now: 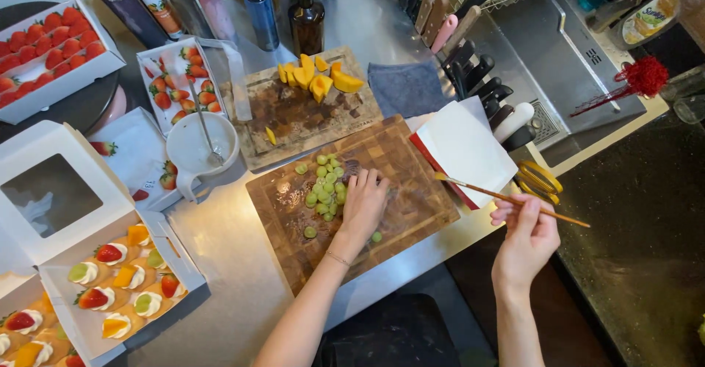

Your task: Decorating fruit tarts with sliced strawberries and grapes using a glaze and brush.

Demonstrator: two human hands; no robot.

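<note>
My left hand [362, 204] rests palm down on a checkered wooden cutting board [411, 205], its fingers at a pile of halved green grapes [324, 188]. One grape half [377, 237] lies by my wrist. My right hand [526, 235] is out past the counter's edge and holds a thin wooden-handled brush [507, 197], whose tip points left over a folded white paper on a red cover [464, 150].
A second board [294, 121] behind carries mango pieces [317, 79]. Left of it stand a white jug with a spoon [202, 147], strawberry trays [180, 81] and open white boxes of fruit-topped pastries [121, 282]. Bottles line the back; knives [470, 66] and a sink are at the right.
</note>
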